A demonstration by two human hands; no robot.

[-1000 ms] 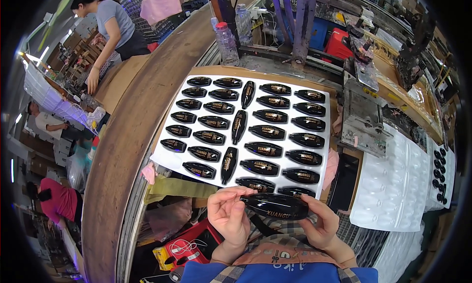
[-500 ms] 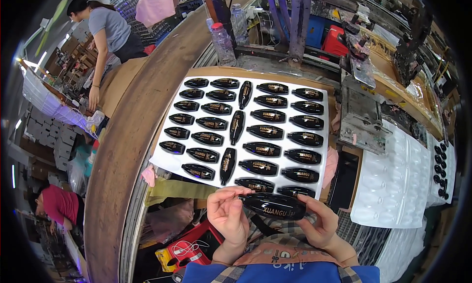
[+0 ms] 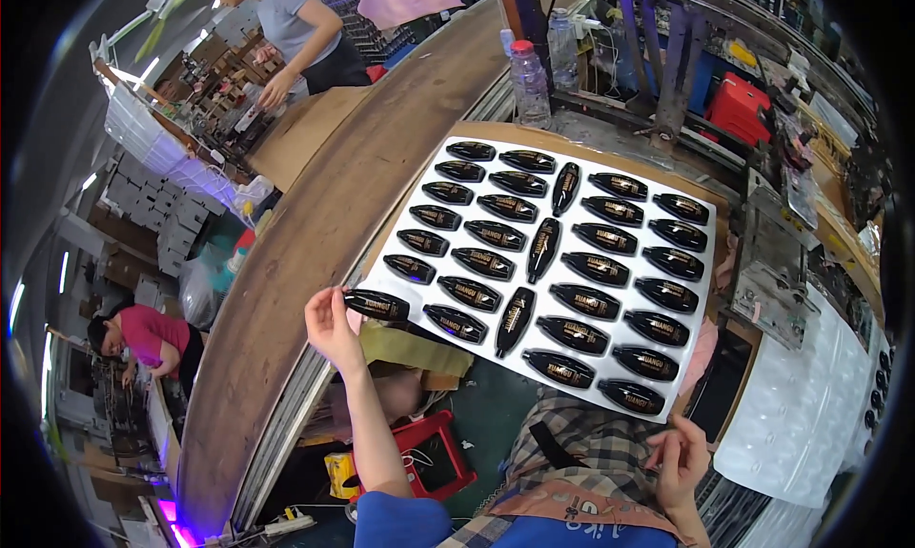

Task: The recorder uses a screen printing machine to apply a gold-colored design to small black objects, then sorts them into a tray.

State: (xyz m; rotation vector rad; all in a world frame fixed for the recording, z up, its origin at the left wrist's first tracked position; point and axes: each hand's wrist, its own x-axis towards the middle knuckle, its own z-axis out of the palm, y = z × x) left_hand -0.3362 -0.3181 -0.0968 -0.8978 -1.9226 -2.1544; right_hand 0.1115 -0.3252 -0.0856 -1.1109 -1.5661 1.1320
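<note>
My left hand [image 3: 334, 331] reaches to the near left corner of a white moulded tray. Its thumb and fingers pinch the end of a glossy black bottle-shaped piece [image 3: 376, 306] with gold print, which lies over the tray's corner. The white tray [image 3: 393, 287] carries several rows of matching black pieces; most lie crosswise, while a middle column runs lengthwise. My right hand [image 3: 681, 457] hovers just off the near right corner, apart from the tray. Its fingers are loosely bent and somewhat apart, with nothing in them.
A brown curved conveyor belt [image 3: 315, 195] runs along the left. Past the tray stand a red-capped bottle [image 3: 530, 86] and a metal frame [image 3: 679, 62]. To the right lies another white tray [image 3: 786, 405]. Two people work at the left. Below sits a red crate [image 3: 462, 457].
The black piece has gone from between both hands to the tray's near left corner, held by my left hand alone. My right hand has let go and moved right. The view has shifted.
</note>
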